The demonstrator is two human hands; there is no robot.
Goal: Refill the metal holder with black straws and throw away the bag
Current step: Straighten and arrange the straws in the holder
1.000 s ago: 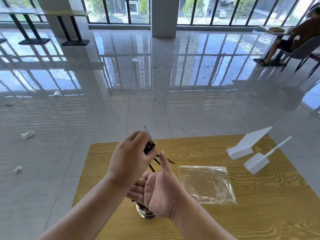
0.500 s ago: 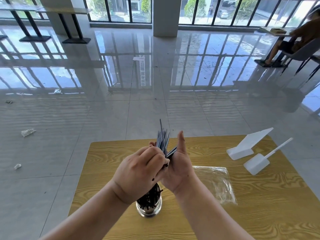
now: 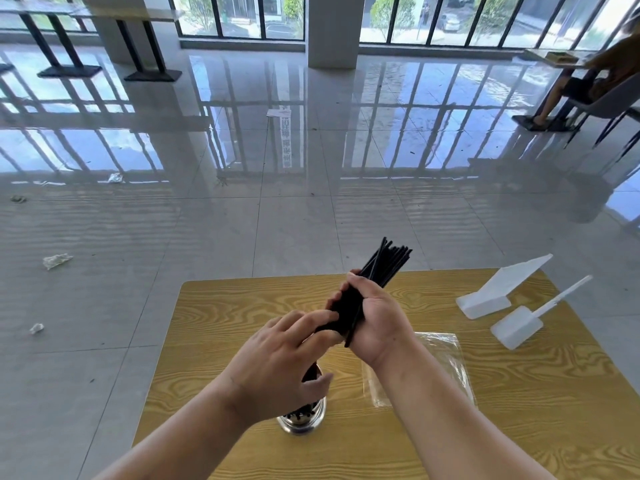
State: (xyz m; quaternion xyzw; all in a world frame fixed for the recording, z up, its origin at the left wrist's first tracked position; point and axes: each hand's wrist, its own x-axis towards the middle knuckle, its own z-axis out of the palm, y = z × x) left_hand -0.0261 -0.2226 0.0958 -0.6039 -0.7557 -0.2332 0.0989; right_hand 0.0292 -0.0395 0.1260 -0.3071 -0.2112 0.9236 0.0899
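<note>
Over a yellow wood-grain table (image 3: 214, 306), a person's right hand (image 3: 377, 320) curls around a bundle of thin black plastic straws (image 3: 384, 265), tilted up and away, probably to square the ends before loading. The left hand (image 3: 277, 365) reaches its fingers to the bundle's lower end; whether they pinch it is unclear. Just below, the shiny round metal holder (image 3: 304, 422) already contains black straws. The clear plastic bag (image 3: 446, 362) lies flat to the right, seemingly empty.

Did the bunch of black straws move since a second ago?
Yes. The black straws have swung up and rightward from directly over the metal holder; they now lean to the right, gripped in the right hand.
</note>
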